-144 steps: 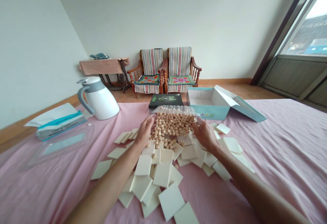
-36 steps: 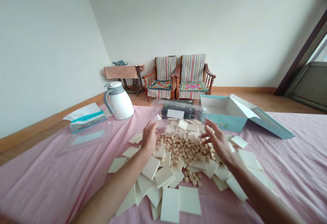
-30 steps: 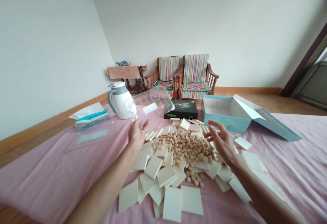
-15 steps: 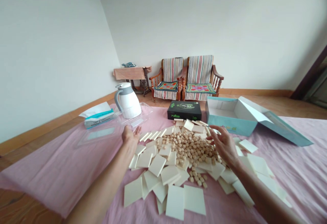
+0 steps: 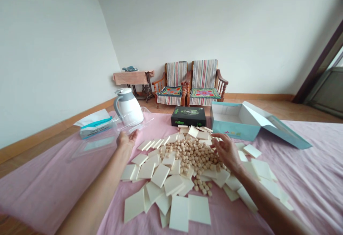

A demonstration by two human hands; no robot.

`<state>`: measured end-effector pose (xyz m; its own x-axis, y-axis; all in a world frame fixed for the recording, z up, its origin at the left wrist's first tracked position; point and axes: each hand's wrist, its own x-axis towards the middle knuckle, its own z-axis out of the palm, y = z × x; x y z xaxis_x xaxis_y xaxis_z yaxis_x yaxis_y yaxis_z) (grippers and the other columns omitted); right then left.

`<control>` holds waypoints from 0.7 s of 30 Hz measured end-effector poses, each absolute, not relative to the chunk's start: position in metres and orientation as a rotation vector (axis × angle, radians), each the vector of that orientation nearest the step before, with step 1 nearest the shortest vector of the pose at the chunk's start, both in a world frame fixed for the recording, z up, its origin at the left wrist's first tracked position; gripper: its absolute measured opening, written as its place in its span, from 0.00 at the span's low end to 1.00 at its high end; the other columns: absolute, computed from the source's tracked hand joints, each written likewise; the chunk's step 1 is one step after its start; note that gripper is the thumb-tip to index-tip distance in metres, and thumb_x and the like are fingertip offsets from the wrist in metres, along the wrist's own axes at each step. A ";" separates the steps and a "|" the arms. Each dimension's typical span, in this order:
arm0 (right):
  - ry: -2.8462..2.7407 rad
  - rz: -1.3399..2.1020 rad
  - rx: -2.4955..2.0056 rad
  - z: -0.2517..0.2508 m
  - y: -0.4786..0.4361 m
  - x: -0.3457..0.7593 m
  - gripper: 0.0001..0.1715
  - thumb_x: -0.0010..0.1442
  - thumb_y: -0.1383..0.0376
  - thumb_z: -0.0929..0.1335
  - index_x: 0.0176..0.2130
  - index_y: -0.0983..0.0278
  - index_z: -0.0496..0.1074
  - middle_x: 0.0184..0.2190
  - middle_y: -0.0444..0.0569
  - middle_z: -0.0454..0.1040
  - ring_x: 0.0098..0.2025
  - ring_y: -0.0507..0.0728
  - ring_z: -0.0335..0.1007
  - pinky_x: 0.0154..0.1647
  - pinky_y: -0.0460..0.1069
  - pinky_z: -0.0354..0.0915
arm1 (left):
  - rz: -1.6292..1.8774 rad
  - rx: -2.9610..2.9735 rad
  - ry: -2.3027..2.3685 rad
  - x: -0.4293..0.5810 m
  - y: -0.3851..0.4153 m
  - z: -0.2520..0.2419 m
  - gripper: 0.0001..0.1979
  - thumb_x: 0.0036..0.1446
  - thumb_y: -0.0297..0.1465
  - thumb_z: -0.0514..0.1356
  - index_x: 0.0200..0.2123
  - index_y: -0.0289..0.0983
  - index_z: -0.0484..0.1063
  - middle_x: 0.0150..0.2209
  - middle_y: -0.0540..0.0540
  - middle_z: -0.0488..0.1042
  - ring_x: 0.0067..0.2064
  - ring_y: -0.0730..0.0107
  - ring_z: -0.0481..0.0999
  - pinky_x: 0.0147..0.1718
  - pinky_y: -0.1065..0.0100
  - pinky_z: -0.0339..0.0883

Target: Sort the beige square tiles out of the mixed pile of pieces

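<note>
My left hand [image 5: 126,142] is stretched out at the near edge of a clear plastic tray [image 5: 142,123], its fingers extended. Whether the fingertips touch the plastic, I cannot tell. Over on the right, my right hand [image 5: 227,151] hovers above the edge of a pile of small wooden cubes [image 5: 195,154], fingers curved and apart, with nothing seen in them. Flat cream square tiles [image 5: 179,211] lie scattered around the cubes, some overlapping. Several tiles lean in a row [image 5: 154,144] between my two hands.
A white jug with a grey handle [image 5: 131,108] stands behind the clear tray, beside a tissue pack [image 5: 95,127]. Past the tiles are a black box [image 5: 188,116] and an opened light-blue box [image 5: 235,129]. Everything rests on a pink cloth [image 5: 50,181]. Two armchairs [image 5: 205,74] stand by the wall.
The view has turned slightly right. My left hand has moved a little left along the clear tray, and its fingers look closer together. My right hand stays over the cubes.
</note>
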<state>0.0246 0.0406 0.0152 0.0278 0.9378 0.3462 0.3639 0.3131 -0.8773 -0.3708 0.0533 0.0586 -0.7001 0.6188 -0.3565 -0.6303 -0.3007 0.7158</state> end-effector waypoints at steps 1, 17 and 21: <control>-1.537 0.687 -1.233 0.016 0.040 0.024 0.21 0.59 0.51 0.63 0.41 0.65 0.70 0.42 0.53 0.69 0.29 0.53 0.74 0.23 0.46 0.69 | 2.056 -0.021 1.133 -0.369 0.052 0.058 0.17 0.65 0.36 0.51 0.53 0.33 0.64 0.47 0.40 0.70 0.43 0.65 0.74 0.37 0.62 0.74; -1.658 0.465 -1.266 0.028 0.037 0.027 0.17 0.59 0.57 0.63 0.41 0.65 0.73 0.38 0.52 0.74 0.33 0.54 0.72 0.34 0.50 0.67 | 1.458 1.002 1.208 -0.257 0.026 0.058 0.09 0.46 0.32 0.67 0.31 0.34 0.76 0.32 0.42 0.77 0.35 0.63 0.76 0.32 0.69 0.71; -2.076 0.369 -1.139 0.037 0.026 0.013 0.21 0.59 0.57 0.64 0.50 0.63 0.70 0.45 0.55 0.73 0.46 0.60 0.70 0.46 0.55 0.65 | 1.230 1.462 1.135 -0.226 0.030 0.056 0.14 0.37 0.31 0.72 0.32 0.39 0.78 0.39 0.43 0.79 0.48 0.54 0.74 0.53 0.58 0.63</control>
